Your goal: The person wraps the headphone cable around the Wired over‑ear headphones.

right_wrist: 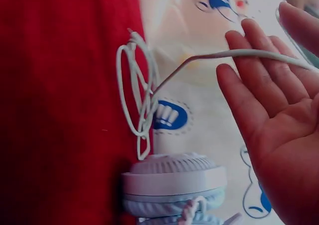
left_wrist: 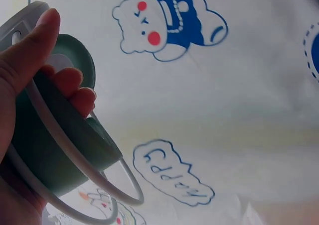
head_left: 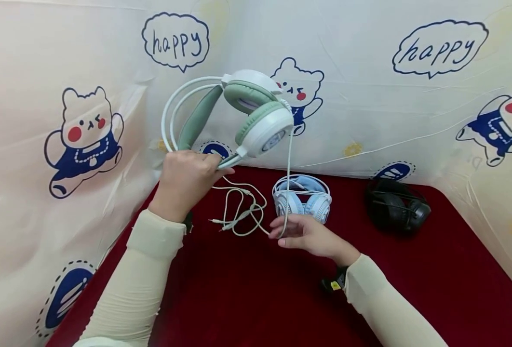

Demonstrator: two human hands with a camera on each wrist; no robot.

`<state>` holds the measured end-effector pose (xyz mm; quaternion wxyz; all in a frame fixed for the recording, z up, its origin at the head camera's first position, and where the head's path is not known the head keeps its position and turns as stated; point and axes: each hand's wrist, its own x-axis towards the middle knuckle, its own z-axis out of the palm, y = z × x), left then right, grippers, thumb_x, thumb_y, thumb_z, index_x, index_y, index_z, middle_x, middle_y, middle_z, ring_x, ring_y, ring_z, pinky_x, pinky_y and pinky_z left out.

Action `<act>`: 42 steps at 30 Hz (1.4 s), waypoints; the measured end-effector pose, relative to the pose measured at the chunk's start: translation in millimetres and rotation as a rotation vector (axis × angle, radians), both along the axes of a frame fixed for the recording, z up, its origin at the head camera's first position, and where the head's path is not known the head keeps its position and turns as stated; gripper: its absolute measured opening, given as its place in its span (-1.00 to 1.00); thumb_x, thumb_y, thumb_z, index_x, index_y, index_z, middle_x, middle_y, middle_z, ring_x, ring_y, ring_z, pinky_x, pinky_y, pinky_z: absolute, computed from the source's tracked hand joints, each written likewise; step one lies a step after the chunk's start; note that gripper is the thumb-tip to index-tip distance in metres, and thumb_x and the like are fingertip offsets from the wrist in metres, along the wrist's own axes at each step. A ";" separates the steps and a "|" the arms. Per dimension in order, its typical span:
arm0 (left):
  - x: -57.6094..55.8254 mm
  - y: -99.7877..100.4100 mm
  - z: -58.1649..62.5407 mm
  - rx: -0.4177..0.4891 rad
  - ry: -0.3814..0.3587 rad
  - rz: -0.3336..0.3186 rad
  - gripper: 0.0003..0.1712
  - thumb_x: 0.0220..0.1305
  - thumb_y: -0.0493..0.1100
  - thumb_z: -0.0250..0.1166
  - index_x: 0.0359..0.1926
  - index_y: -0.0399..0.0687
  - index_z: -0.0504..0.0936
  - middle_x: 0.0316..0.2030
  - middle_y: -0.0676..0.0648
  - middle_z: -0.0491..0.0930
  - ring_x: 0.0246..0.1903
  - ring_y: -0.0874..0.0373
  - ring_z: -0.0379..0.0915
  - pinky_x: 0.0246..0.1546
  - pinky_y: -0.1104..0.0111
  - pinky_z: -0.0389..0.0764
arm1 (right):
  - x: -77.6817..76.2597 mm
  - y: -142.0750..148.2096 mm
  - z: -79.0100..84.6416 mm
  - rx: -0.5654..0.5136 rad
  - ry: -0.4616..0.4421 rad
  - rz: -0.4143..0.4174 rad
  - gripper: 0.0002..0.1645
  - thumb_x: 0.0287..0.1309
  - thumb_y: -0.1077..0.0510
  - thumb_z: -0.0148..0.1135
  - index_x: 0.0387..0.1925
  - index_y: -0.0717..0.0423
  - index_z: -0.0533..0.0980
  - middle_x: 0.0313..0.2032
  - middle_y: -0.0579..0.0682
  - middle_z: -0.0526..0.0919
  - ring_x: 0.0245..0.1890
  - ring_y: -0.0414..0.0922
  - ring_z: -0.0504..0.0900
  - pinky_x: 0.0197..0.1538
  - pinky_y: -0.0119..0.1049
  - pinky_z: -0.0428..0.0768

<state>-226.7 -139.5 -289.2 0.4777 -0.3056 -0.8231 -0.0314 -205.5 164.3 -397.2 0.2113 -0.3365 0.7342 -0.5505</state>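
Note:
My left hand (head_left: 191, 178) grips the headband of a white and green headset (head_left: 266, 137), holding it up over the table. In the left wrist view, the thumb and fingers curl round the white band wires and the green padded strap (left_wrist: 75, 130). From the near earcup a pale cable (head_left: 289, 164) runs down to my right hand (head_left: 308, 236). The right fingers (right_wrist: 249, 95) are nearly straight, and the cable lies across them without being gripped. The rest of the cable (head_left: 238, 217) lies in loose loops on the red cloth, its plugs to the left.
A white and light-blue headset (head_left: 301, 197) stands on the red cloth (head_left: 247, 289) just beyond my right hand. Farther right is a black headset (head_left: 397, 207). Printed fabric walls (head_left: 347, 111) with cartoon bears enclose the table at the back and sides.

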 end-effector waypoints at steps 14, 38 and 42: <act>-3.2 -21.6 -3.5 0.008 -0.054 0.052 -0.53 -0.13 0.01 0.58 -0.70 -0.07 0.45 -0.82 -0.08 0.34 -0.80 -0.13 0.34 -0.83 0.10 0.26 | 45.3 34.7 -18.9 -0.037 -0.058 -0.008 -0.74 0.37 0.30 0.05 -0.03 0.46 0.46 -0.28 0.18 0.70 -0.19 0.03 0.70 -0.06 -0.18 0.61; 18.7 -22.9 -32.1 -0.366 -0.166 -0.151 -0.66 -0.09 -0.08 0.57 -0.57 -0.08 0.53 -0.73 -0.02 0.51 -0.70 0.07 0.42 -0.57 0.25 0.48 | 106.1 84.8 98.0 0.198 0.768 -0.300 -0.53 -0.03 0.43 0.40 -0.19 -0.16 0.58 -0.42 -0.35 0.54 -0.52 -0.36 0.42 -0.46 -0.49 0.45; 23.6 -15.0 -43.7 -0.438 -0.164 -0.181 -0.70 -0.11 -0.21 0.56 -0.59 -0.02 0.53 -0.72 0.03 0.50 -0.68 0.11 0.43 -0.52 0.25 0.50 | 94.7 80.6 124.2 0.162 0.915 -0.262 -0.75 0.10 0.29 0.37 -0.22 -0.11 0.60 -0.44 -0.30 0.54 -0.51 -0.37 0.40 -0.45 -0.51 0.40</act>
